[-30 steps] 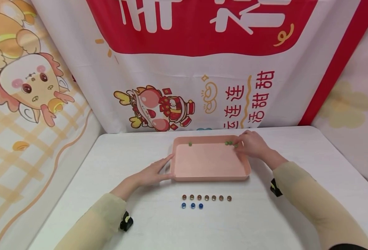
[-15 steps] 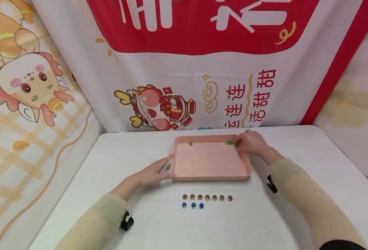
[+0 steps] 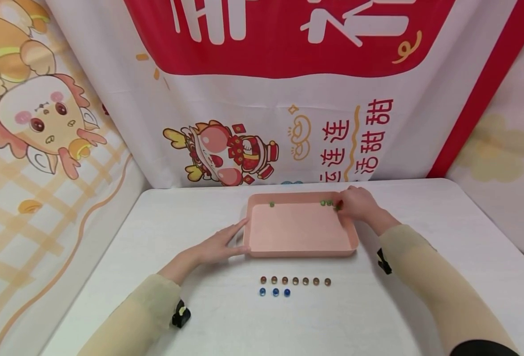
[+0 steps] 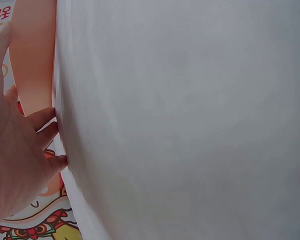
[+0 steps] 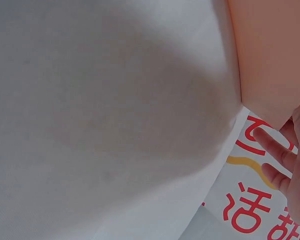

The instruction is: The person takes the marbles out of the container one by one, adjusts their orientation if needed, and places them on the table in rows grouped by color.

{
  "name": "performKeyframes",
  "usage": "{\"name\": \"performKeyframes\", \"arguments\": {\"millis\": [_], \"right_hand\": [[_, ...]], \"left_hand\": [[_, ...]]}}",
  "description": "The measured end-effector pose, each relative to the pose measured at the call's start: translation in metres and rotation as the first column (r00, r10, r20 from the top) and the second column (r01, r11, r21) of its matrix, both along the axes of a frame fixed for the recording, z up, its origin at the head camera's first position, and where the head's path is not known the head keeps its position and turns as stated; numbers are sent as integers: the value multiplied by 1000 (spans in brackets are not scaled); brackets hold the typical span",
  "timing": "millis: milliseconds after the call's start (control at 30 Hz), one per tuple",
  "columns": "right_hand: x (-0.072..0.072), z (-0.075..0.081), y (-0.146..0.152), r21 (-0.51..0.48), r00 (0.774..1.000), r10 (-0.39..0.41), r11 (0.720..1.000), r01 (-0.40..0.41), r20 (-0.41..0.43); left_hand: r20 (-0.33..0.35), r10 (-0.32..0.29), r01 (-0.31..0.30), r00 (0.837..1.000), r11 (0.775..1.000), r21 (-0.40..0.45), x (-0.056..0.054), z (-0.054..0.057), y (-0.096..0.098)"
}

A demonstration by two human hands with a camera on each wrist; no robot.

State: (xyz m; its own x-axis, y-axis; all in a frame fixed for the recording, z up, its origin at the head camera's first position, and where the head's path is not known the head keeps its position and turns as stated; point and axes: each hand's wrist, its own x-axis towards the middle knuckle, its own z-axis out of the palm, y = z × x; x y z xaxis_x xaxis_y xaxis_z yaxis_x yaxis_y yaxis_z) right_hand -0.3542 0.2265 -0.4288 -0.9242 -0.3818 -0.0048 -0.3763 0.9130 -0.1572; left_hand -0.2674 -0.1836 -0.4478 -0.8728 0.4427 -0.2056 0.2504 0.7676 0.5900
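Your tray [image 3: 299, 232] is pink, shallow, round-cornered; small green beads [image 3: 323, 203] along its far side. Left hand [image 3: 219, 246] spread against it; right hand [image 3: 359, 204] at far right corner, can't tell its grip.

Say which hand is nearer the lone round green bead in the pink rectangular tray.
Left hand, touching the tray at its left wall, near the bead; the right hand is farther, at the tray's far right corner.

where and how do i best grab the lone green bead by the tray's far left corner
Pinch the lone green bead by its left and right sides, probably coming from above and the near side: it looks small and round, the far wall of the pink tray stands close behind, and both sides look free.
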Motion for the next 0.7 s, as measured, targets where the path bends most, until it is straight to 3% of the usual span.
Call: {"name": "performKeyframes", "arguments": {"millis": [300,533,700], "right_hand": [[1,1,0,-7,1000,-8,1000,8,25],[4,2,2,-20,999,15,1000,-15,-41],[12,13,2,-108,993,20,994,-33,-120]], "left_hand": [[1,8,-8,1000,1000,-2,1,1,1],[6,6,-6,1000,1000,5,1,0,1],[9,7,-7,1000,1000,1,1,1,0]]}}
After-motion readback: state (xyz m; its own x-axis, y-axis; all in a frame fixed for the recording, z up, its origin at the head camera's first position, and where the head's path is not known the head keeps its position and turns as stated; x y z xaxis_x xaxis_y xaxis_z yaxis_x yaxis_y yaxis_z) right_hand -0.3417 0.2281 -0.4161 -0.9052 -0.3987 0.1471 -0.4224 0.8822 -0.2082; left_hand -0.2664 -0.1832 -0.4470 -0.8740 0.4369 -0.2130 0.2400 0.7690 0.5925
